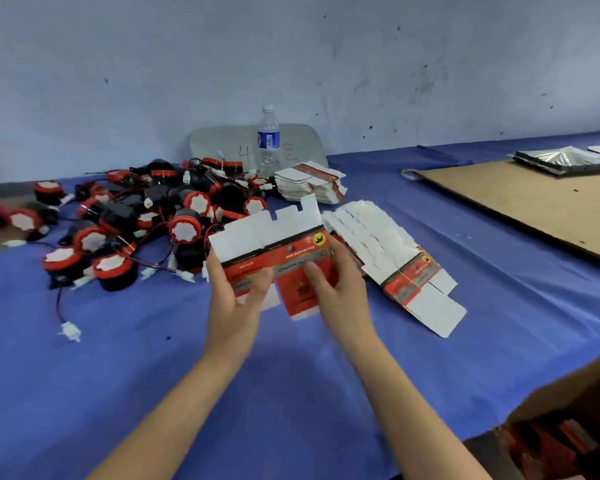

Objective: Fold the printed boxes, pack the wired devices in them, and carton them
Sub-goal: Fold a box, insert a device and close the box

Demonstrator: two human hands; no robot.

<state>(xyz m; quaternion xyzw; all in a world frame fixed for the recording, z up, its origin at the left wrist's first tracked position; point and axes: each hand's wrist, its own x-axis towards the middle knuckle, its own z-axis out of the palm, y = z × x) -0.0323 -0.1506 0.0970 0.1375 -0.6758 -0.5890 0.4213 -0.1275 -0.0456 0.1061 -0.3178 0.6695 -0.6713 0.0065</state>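
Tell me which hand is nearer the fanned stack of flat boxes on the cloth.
Right. The right hand grips the flat box just beside the fanned stack; the left hand holds the box's far side.

Single head cam, wide-angle, looks fwd and down, close over blue table [153,358], wall behind

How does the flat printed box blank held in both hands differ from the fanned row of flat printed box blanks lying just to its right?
The held red-and-white printed box blank is a single piece, lifted off the blue tablecloth by the left hand and right hand. The fanned row of printed box blanks holds many overlapping pieces, lies on the cloth, and no hand touches it. Both show red print, white flaps, and are not yet folded into boxes.
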